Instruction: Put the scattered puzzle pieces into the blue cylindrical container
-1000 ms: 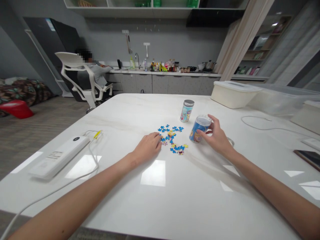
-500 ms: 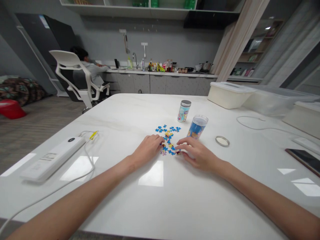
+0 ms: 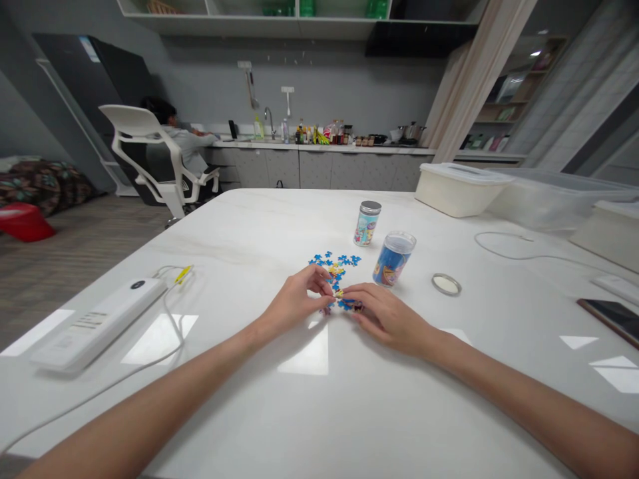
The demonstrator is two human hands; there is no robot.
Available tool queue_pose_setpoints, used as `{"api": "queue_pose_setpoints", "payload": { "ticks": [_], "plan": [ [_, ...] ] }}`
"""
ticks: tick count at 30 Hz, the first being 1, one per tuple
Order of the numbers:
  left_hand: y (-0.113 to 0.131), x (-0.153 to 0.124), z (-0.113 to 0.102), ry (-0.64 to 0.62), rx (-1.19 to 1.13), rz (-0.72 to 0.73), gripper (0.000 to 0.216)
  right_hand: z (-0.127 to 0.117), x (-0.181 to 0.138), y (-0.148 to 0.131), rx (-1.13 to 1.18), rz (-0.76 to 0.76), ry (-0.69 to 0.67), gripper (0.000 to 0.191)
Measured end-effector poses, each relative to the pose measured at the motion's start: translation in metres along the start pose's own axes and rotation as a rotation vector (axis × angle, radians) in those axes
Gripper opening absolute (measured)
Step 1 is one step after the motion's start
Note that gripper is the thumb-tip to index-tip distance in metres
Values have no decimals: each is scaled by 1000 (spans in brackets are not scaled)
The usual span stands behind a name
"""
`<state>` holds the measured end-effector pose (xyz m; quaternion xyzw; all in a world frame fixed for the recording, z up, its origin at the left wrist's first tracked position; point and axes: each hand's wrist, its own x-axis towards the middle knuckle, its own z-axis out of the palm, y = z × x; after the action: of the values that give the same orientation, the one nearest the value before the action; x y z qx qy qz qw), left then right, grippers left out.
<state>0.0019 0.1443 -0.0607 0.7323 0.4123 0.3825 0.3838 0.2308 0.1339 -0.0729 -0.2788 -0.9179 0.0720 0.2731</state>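
Big glossy white table (image 3: 249, 226) in an office kitchen, with blue puzzle pieces (image 3: 335, 263) scattered mid-table, just beside an open jar (image 3: 393, 259). The left hand (image 3: 294, 305) pinches a piece at the pile's near edge. The right hand (image 3: 387, 318) has fingertips there too, grip hard to tell. Someone's in a white chair (image 3: 144, 143) by the counter (image 3: 319, 148).
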Motion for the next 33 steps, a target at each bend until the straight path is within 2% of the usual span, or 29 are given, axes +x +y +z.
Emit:
{"api": "queue_pose_setpoints", "payload": {
  "ticks": [3, 6, 9, 11, 15, 19, 21, 25, 30, 33],
  "plan": [
    [9, -6, 8, -7, -33, 29, 26, 1, 1, -7, 57, 48, 53, 23],
    [15, -11, 13, -31, 19, 71, 23, 2, 4, -11, 52, 14, 114, 9],
    [16, -12, 12, -78, 135, 105, 27, -5, 7, -11, -8, -77, 202, 11],
    [13, -10, 8, -125, 286, 138, 25, -17, 9, -7, -78, -84, 301, 11],
    [6, -6, -5, -244, 638, 179, 7, -52, 11, 13, -248, 78, 568, 10],
    [3, -6, -14, -256, 726, 117, 6, -70, 9, 37, -337, 293, 730, 14],
    [3, -5, -16, -255, 744, 90, 8, -71, 7, 46, -334, 357, 717, 18],
    [4, -5, -16, -269, 716, 68, 11, -67, 7, 53, -265, 434, 582, 28],
    [4, -7, -15, -306, 594, 45, 9, -64, 8, 47, -184, 478, 578, 39],
    [3, -6, -15, -298, 549, 7, 5, -55, 6, 46, -82, 547, 510, 63]
  ]
}}
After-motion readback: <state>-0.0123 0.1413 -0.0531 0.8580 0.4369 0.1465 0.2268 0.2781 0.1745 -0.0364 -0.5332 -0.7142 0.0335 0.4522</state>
